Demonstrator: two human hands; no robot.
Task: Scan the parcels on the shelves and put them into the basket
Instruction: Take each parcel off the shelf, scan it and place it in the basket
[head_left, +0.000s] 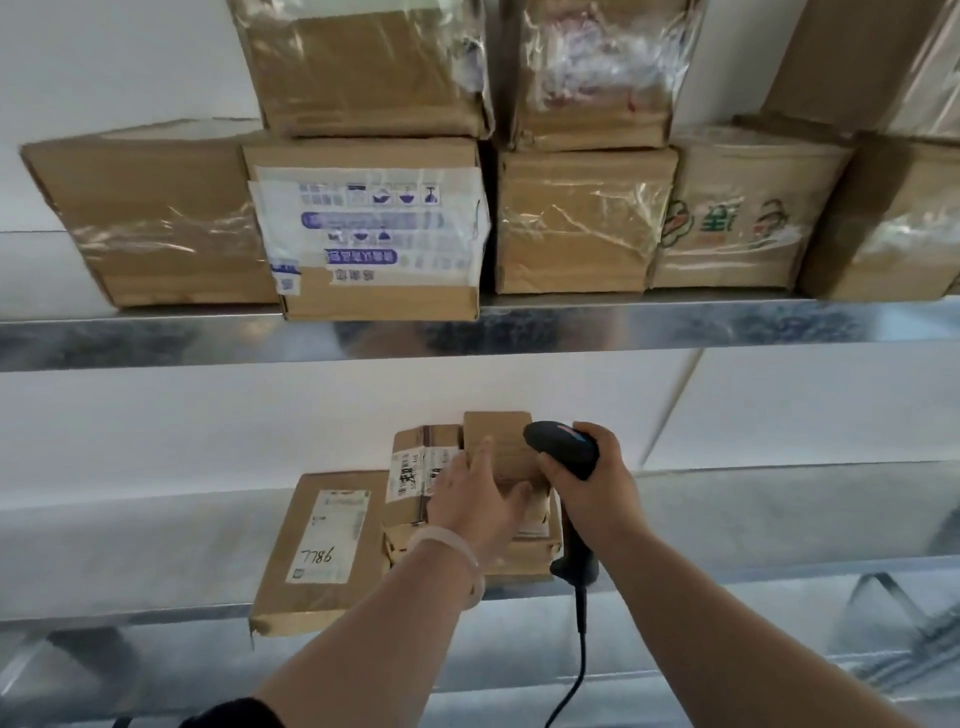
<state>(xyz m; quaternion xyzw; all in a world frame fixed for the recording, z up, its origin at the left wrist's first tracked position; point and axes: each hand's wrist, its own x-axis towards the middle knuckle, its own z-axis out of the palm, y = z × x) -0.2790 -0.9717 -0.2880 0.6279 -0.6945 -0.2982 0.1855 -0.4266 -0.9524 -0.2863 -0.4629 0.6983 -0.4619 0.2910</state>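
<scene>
Head view, looking at two galvanised metal shelves against a white wall.

Upper shelf (675, 322): a row of five large cartons wrapped in clear tape, with more cartons stacked on top of them. The left carton (150, 218) is plain. The next carton (374, 234) has blue-printed tape, and its front overhangs the shelf edge. The middle carton (576, 223) is plain. To its right sits a carton with green and red print (737, 218).

Lower shelf (156, 545): parcels sit in a small group at centre. A flat brown parcel (322, 551) lies at the left, its near end past the shelf edge. It has a white label with handwritten digits. Just beside it on the right is a stack of smaller parcels. One is a barcode-labelled parcel (415, 467). A small carton (506, 447) stands at the back, touching it.

Left hand (472, 499): laid against the small carton with fingers straight and spread and the thumb out to the right. It is not closed round the carton.

Right hand (592, 488): wrapped firmly round the handle of a black scanner (563, 449). The scanner head is level with the small carton, just to its right, and points left at it.

The scanner cable (576, 665) hangs down from the handle, past the shelf edge.

Pale bracelet (447, 545) on the left wrist.
</scene>
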